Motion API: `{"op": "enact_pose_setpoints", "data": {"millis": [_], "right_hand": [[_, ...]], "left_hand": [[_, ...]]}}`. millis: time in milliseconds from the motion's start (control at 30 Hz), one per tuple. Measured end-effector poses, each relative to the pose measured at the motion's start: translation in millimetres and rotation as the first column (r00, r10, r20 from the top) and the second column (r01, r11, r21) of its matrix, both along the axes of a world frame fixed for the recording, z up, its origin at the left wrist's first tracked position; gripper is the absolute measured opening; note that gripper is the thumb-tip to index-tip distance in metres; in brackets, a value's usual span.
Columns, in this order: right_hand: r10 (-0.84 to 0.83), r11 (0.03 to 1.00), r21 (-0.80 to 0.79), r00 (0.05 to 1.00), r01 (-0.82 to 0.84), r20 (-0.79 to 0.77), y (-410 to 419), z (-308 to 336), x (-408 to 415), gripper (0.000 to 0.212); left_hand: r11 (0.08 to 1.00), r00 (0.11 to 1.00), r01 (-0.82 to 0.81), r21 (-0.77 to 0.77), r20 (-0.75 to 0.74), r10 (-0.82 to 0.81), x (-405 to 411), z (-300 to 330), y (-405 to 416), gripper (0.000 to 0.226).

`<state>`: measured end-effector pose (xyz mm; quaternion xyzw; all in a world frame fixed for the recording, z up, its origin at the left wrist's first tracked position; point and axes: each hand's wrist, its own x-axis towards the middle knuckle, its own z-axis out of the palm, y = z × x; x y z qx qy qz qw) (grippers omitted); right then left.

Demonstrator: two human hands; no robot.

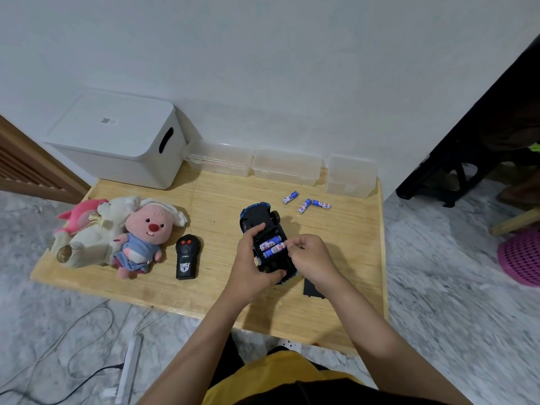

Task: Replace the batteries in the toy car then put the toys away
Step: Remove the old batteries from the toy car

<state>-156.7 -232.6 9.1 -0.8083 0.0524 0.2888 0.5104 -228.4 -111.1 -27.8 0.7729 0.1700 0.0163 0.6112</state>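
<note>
A blue toy car [258, 216] lies upside down on the low wooden table [222, 200], its battery bay open. Two blue-and-white batteries [272, 246] sit side by side in the bay. My left hand [251, 266] grips the car from the left, thumb on its underside. My right hand [308, 255] pinches the right end of the lower battery. Three loose batteries [305, 203] lie behind the car. The black battery cover [310, 287] rests on the table under my right wrist. A black remote control [187, 257] lies left of the car.
Plush toys [122, 232] are piled at the table's left end. A white lidded storage box [117, 135] and three clear plastic containers [286, 166] line the wall. A power strip and cables [130, 366] lie on the marble floor. A pink basket [523, 258] stands at right.
</note>
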Motion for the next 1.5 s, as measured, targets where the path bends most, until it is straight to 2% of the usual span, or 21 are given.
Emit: {"op": "enact_pose_setpoints", "data": {"millis": [167, 533, 667, 800, 933, 1033, 1167, 1333, 1500], "right_hand": [[0.011, 1.0, 0.01, 0.999, -0.011, 0.051, 0, 2, -3, 0.005], [-0.038, 0.998, 0.052, 0.976, 0.027, 0.215, 3, 2, -12, 0.019], [-0.111, 0.986, 0.136, 0.983, 0.091, 0.148, 1, 2, -11, 0.023], [-0.197, 0.95, 0.261, 0.978, 0.172, 0.071, 0, 9, -9, 0.01], [-0.329, 0.818, 0.433, 0.926, 0.378, -0.186, -7, 17, -1, 0.016], [-0.292, 0.761, 0.521, 0.921, 0.388, -0.259, -12, 21, 2, 0.014], [-0.256, 0.804, 0.479, 0.933, 0.352, -0.254, -13, 24, 2, 0.012], [-0.265, 0.864, 0.394, 0.948, 0.314, -0.176, -7, 26, -2, 0.024], [-0.234, 0.796, 0.491, 0.929, 0.353, -0.287, -8, 32, -4, 0.019]], "left_hand": [[1.0, 1.0, 0.001, -0.003, 0.019, -0.001, -1, 1, 0, 0.092], [0.999, 0.999, -0.022, -0.034, 0.046, 0.023, -5, 0, -2, 0.09], [0.999, 0.999, -0.005, -0.038, 0.046, 0.006, -6, 5, -3, 0.089], [0.999, 0.999, -0.006, -0.036, 0.04, 0.008, -9, 8, -5, 0.089], [0.998, 0.999, -0.012, -0.058, 0.036, 0.014, -13, 9, -5, 0.088], [0.998, 0.999, 0.004, -0.07, 0.036, -0.002, -15, 10, -2, 0.088], [0.995, 0.999, 0.04, -0.087, 0.008, -0.039, -17, 12, -2, 0.089], [0.991, 0.997, 0.077, -0.111, -0.001, -0.077, -18, 15, 0, 0.087], [0.99, 0.996, 0.085, -0.109, 0.004, -0.085, -18, 17, 3, 0.087]]}}
